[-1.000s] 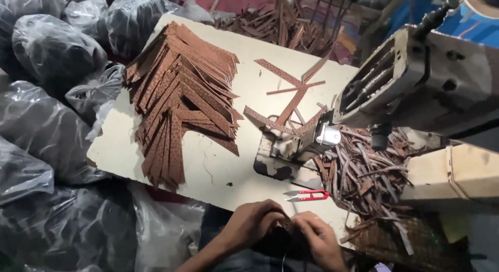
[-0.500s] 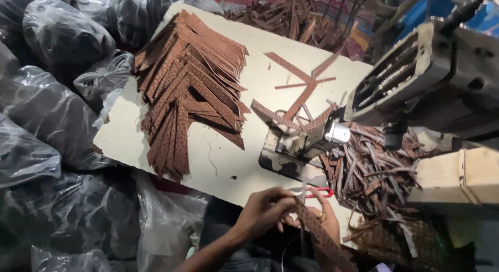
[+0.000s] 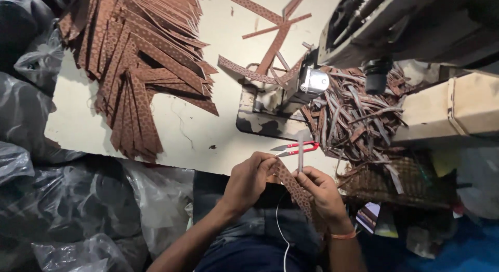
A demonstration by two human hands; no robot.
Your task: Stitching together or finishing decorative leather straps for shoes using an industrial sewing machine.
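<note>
Landmark: sewing machine (image 3: 395, 22), dark, upper right on the pale tabletop (image 3: 208, 131), its base plate (image 3: 262, 116) below the head.

Black plastic bags (image 3: 31, 163) heaped off the tabletop's far edge from the machine.

Fanned stack of brown patterned strips (image 3: 140, 59) on the tabletop, well apart from the machine, across its base plate.

Tangle of loose brown strips (image 3: 358, 116) just beside the machine's base, under its head; wooden box (image 3: 452, 108) touching that pile on the other side.

Left hand (image 3: 249, 181) and right hand (image 3: 319, 191) close together at the tabletop's near edge, below the machine base. Both pinch one brown patterned strip (image 3: 292, 186); a thin upright piece (image 3: 300, 150) rises from the right fingers.

Red-handled thread snips (image 3: 296, 147) on the tabletop just above the hands, near the machine base.
</note>
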